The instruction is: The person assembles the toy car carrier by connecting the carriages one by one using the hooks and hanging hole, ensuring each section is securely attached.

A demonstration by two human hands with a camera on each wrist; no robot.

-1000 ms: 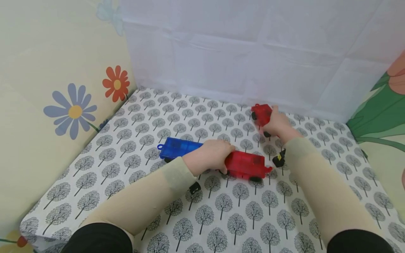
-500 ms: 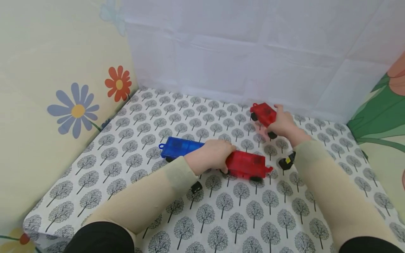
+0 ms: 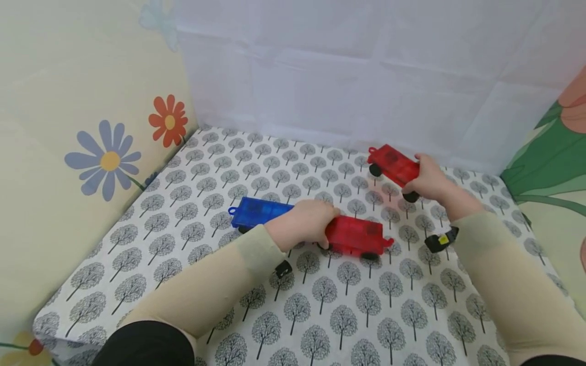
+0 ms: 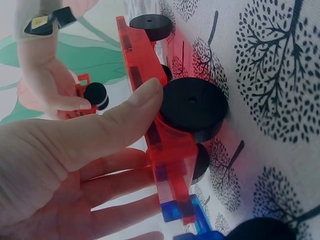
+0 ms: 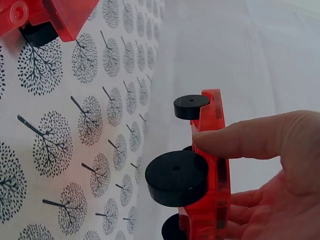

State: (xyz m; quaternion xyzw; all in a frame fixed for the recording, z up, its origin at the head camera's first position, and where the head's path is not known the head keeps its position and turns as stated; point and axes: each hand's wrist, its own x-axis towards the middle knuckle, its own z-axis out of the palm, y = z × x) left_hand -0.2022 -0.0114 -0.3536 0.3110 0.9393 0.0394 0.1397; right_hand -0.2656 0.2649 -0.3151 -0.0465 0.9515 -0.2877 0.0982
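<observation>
A translucent red toy wagon point(image 3: 354, 235) with black wheels stands on the cloth, and my left hand point(image 3: 305, 223) grips its left end from above, thumb on the near side. To its left is a blue toy wagon point(image 3: 256, 211), partly covered by that hand. In the left wrist view a blue hook point(image 4: 200, 215) meets the red wagon's end. My right hand point(image 3: 432, 179) pinches a second red toy wagon point(image 3: 394, 163) at its right end, tilted and apart from the others. The right wrist view shows its wheels point(image 5: 176, 177) off the cloth.
White cloth printed with trees point(image 3: 348, 300) covers the table. A white sheet point(image 3: 320, 76) hangs behind it. Walls with painted flowers point(image 3: 109, 161) stand at the left and right. Each wrist carries a small black camera point(image 3: 441, 240).
My right hand has moved to the right with the second red wagon, which now looks raised. The left hand and the two wagons by it have stayed in place.
</observation>
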